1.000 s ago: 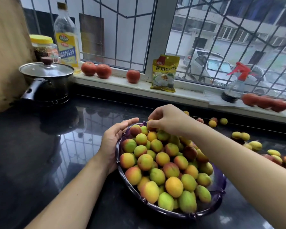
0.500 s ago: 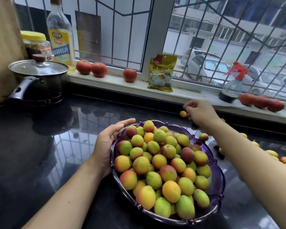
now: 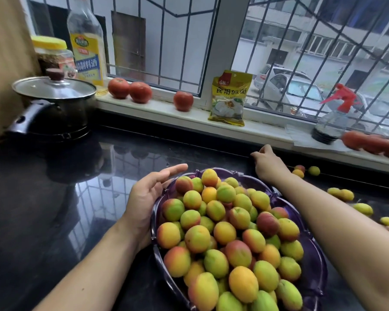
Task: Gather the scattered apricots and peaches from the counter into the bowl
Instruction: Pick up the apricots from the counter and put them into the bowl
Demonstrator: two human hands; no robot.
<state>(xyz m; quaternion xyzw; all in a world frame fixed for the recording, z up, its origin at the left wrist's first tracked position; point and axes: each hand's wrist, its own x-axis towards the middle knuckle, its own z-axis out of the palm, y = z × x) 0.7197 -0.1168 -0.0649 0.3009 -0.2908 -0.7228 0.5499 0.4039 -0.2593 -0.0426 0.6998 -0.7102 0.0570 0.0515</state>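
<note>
Purple bowl (image 3: 313, 269) is being steadied by the relaxed left hand (image 3: 146, 198); right hand (image 3: 268, 163) is curling at the far surface (image 3: 54, 221), grasp unclear.

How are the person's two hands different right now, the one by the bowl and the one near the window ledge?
The left hand lies against the purple bowl at its rim with fingers straight and spread; the right hand is away from the bowl, at the back of the counter below the sill. The left hand's palm shows; the right hand shows its back, fingers curled, and whether it holds a fruit is hidden. Both are bare.
</note>
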